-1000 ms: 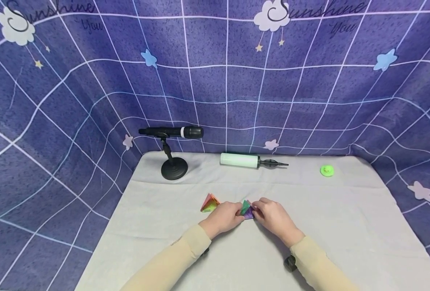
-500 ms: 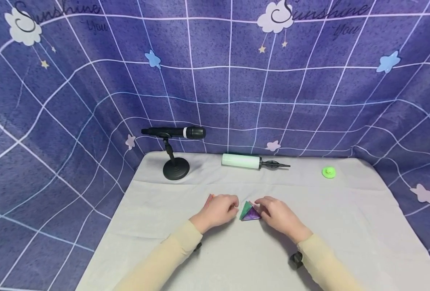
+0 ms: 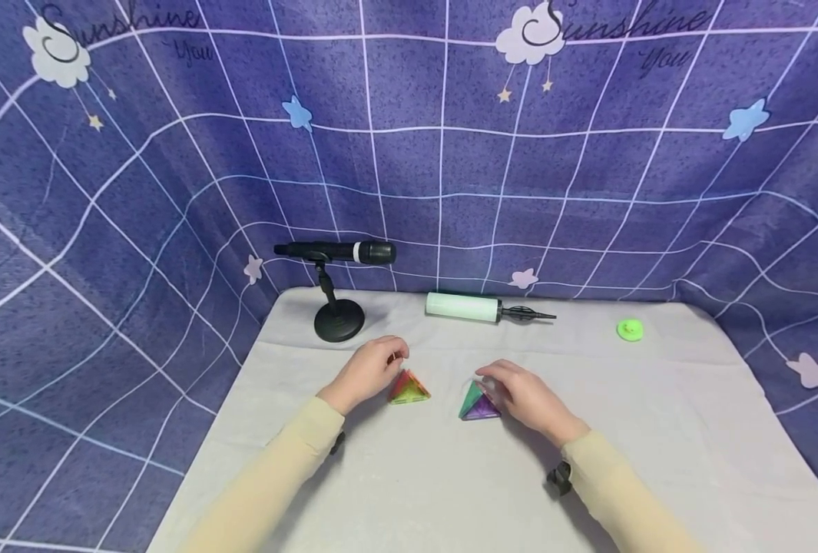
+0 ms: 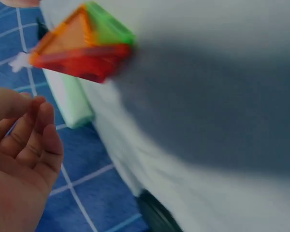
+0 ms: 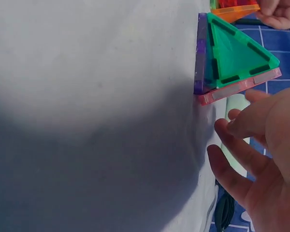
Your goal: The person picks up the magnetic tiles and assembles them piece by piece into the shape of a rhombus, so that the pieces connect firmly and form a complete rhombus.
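Note:
Two small pyramids of translucent magnetic tiles stand on the table. The left pyramid (image 3: 409,390) has red, orange and yellow-green sides; in the left wrist view the orange, green and red tiles (image 4: 82,43) show. My left hand (image 3: 372,367) hovers just behind and left of it, apart from it, with loosely bent fingers around nothing. The right pyramid (image 3: 479,402) shows green and purple faces, and a pink tile (image 5: 239,87) appears in the right wrist view. Beside it is my right hand (image 3: 528,395), fingers spread and relaxed, holding nothing; whether a fingertip touches it I cannot tell.
A black microphone (image 3: 339,252) lies in a stand with a round base (image 3: 339,320) at the back left. Along the back edge lies a pale green hand pump (image 3: 464,306) with a black nozzle. A bright green round item (image 3: 630,330) sits back right. Patterned blue cloth hangs behind.
My left hand has let go of the green and purple pyramid and moved left, past the red and orange one, which is now uncovered. My right hand's fingers have loosened beside the right pyramid.

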Demonstrator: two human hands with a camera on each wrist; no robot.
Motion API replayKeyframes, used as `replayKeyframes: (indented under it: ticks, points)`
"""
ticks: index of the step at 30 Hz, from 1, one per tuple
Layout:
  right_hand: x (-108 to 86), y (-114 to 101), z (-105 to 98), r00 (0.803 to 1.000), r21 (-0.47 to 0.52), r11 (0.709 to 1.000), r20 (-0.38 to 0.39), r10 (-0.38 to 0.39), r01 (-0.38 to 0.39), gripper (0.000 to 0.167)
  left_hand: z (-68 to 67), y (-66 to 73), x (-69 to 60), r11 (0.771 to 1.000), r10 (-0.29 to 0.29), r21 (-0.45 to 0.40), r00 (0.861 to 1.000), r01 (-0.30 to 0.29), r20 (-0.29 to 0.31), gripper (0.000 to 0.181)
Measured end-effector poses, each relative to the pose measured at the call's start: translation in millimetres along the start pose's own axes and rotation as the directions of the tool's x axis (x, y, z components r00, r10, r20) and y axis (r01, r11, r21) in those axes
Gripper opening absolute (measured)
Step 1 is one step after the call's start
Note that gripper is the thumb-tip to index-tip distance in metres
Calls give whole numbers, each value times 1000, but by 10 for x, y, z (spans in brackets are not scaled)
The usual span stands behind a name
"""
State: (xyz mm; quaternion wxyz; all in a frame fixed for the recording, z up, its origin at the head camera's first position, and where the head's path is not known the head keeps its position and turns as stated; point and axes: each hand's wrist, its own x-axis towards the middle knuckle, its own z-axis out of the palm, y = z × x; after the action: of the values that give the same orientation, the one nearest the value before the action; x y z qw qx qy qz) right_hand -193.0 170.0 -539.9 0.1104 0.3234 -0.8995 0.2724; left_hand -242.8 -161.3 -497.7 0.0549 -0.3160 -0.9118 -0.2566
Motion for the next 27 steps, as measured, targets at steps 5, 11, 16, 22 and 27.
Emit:
replayKeyframes:
  ticks: [5, 11, 16, 22, 27]
  points:
    - [78, 8, 17, 997, 61, 998, 73, -36, 31, 53, 93, -156, -76, 1000, 6, 9, 1000, -6, 9, 25]
    - [121, 56, 77, 989, 97, 992, 114, -89, 78, 52, 269, -254, -135, 998, 55, 36, 998, -56, 43, 31]
    - [140, 44, 91, 981, 118, 990, 163, -101, 82, 50, 323, -285, -151, 993, 99, 50, 990, -104, 106, 39]
    - [141, 29, 82, 976, 106, 991, 195, -96, 76, 43, 334, -287, -153, 987, 129, 73, 980, -142, 154, 40]
    - [131, 52, 86, 978, 75, 994, 187, -96, 83, 37, 342, -289, -153, 987, 136, 68, 980, -147, 143, 36]
